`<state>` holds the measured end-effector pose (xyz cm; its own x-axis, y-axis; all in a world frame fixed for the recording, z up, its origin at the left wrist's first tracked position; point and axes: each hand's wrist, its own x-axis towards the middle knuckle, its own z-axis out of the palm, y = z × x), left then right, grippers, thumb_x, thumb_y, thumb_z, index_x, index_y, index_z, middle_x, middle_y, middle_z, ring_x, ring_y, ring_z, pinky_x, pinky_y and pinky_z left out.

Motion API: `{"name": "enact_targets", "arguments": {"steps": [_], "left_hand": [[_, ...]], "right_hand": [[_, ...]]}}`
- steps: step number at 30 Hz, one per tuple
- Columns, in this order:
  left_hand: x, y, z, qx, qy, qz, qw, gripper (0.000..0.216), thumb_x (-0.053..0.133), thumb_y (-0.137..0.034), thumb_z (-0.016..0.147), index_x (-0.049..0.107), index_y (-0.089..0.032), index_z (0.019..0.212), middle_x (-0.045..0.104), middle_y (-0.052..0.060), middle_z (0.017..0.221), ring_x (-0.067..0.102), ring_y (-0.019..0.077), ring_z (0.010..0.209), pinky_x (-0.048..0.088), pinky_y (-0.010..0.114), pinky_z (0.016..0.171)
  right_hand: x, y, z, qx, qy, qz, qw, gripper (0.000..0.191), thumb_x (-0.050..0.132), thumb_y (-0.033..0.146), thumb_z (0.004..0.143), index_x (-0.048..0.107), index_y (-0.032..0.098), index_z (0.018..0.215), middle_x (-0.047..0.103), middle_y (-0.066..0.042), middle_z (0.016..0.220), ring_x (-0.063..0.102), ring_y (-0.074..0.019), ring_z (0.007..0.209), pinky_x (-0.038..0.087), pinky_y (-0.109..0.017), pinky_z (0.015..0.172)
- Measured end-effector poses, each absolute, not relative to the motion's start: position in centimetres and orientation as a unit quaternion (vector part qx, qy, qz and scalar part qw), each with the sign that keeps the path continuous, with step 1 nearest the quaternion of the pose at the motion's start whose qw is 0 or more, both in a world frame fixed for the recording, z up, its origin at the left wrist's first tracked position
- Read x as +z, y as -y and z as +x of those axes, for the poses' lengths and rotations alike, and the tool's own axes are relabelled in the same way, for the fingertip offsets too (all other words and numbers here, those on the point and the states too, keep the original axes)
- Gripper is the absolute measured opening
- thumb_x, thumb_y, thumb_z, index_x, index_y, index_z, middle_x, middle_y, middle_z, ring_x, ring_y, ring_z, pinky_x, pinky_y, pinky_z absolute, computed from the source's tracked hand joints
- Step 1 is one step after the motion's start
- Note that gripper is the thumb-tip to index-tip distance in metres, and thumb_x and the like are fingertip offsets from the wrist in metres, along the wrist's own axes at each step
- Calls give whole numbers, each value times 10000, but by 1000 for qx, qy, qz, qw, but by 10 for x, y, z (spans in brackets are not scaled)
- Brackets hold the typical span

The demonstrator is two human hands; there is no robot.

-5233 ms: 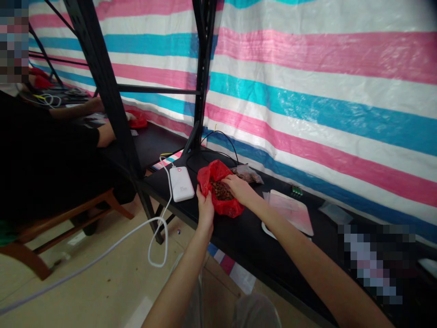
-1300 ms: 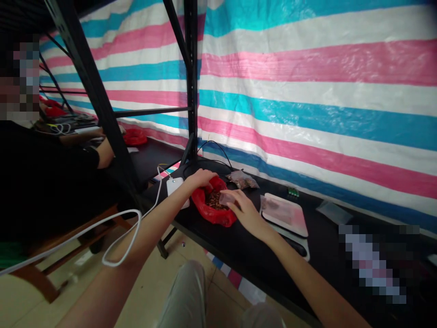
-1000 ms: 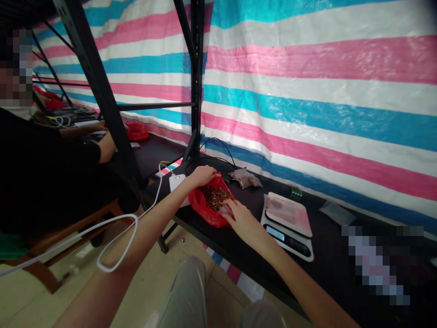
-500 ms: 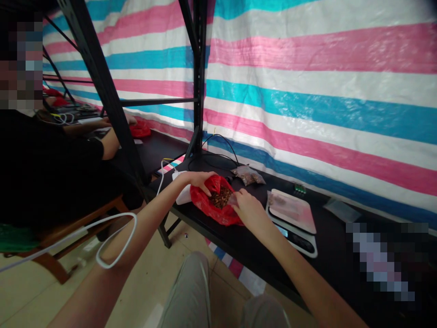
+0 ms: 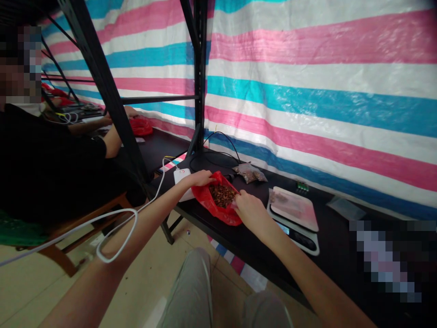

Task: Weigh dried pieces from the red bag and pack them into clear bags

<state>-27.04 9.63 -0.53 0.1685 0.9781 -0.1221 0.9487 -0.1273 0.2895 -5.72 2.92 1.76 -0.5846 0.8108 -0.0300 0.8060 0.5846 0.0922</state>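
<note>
Black table (image 5: 332, 266), striped plastic sheet (image 5: 307, 105) hung behind it. Landmark: red bag (image 5: 221, 216), sitting near the table's front edge, mouth open, brown pieces (image 5: 222, 196) piled inside. Left hand (image 5: 204, 177) has the bag's far-left rim gripped and pulled out. Right hand (image 5: 251, 209) is curled at the bag's right rim, fingertips closed on a small clear piece (image 5: 234, 204); can't tell if it also has some rim, or what the piece is exactly. Right of the bag: scale (image 5: 309, 241) with a clear bag (image 5: 288, 205) on its platform. Behind the bag, slightly right: filled packets (image 5: 251, 174). Left of the bag: power bank (image 5: 182, 174), partly under the left forearm; white cable (image 5: 108, 261) loops across that forearm. My read: step in hand is working the clear piece into the pile. To do it well: keep left-side tension steady so the mouth stays wide, go in low and shallow, tip loose bits back over the bag, lift slowly clear of the rim. Watch that cable; a snag could jerk the left grip and spill pieces.
</note>
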Motion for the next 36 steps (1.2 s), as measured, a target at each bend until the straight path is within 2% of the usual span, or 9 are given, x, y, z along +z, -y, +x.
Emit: {"name": "enact_targets", "arguments": {"steps": [4,11,16,20,23,25,31,36], "left_hand": [[-1,-96,-264,76,-657,736,145,309,411,-295,853,664,-122,886,673,124,958,624,217,835,415,263,707],[2,-94,-253,199,-641,717,189,309,391,-282,835,648,-120,782,665,67,796,593,178,728,396,250,629],[1,-94,-251,290,-631,689,206,321,383,-302,827,631,-108,765,644,42,736,564,163,668,404,249,607],[-3,-93,-255,267,-670,671,171,330,357,-304,853,629,-136,935,667,75,899,603,207,819,438,284,717],[-11,-89,-261,214,-710,655,144,358,347,-278,866,537,-197,1158,646,87,1070,600,241,961,432,327,825],[-15,-87,-265,197,-711,656,156,374,342,-253,866,494,-204,1205,638,91,1103,598,249,992,429,342,856],[-15,-88,-255,329,-687,623,177,325,319,-169,849,530,-148,1096,636,93,1083,583,222,1009,438,308,864],[-12,-88,-240,424,-666,593,159,268,308,-213,870,507,-152,1039,645,88,972,598,202,886,444,301,807]], "right_hand": [[16,-35,-61,18,-885,465,28,219,441,173,868,625,94,956,603,-149,964,645,-238,860,482,-300,673],[6,-47,-70,34,-889,456,-20,186,473,152,831,629,116,926,632,-118,937,648,-225,823,458,-275,622],[-3,-56,-69,32,-889,450,-72,191,562,247,800,631,199,972,644,-57,951,631,-202,840,436,-265,633],[-6,-60,-66,40,-890,446,-83,254,584,282,795,617,241,1043,634,-42,978,597,-200,884,426,-270,650],[-6,-61,-66,56,-900,425,-79,269,593,273,788,621,232,1052,626,-56,978,558,-212,932,422,-272,665],[-4,-62,-66,54,-907,412,-69,275,595,267,783,624,228,1054,622,-63,981,546,-214,935,422,-274,674],[-2,-62,-76,25,-913,403,-63,239,503,167,819,625,197,1022,623,-86,1003,557,-198,936,421,-265,715],[-14,-69,-76,-34,-893,434,-116,306,545,204,808,580,199,1112,620,-66,1085,591,-184,937,427,-264,755]]}}
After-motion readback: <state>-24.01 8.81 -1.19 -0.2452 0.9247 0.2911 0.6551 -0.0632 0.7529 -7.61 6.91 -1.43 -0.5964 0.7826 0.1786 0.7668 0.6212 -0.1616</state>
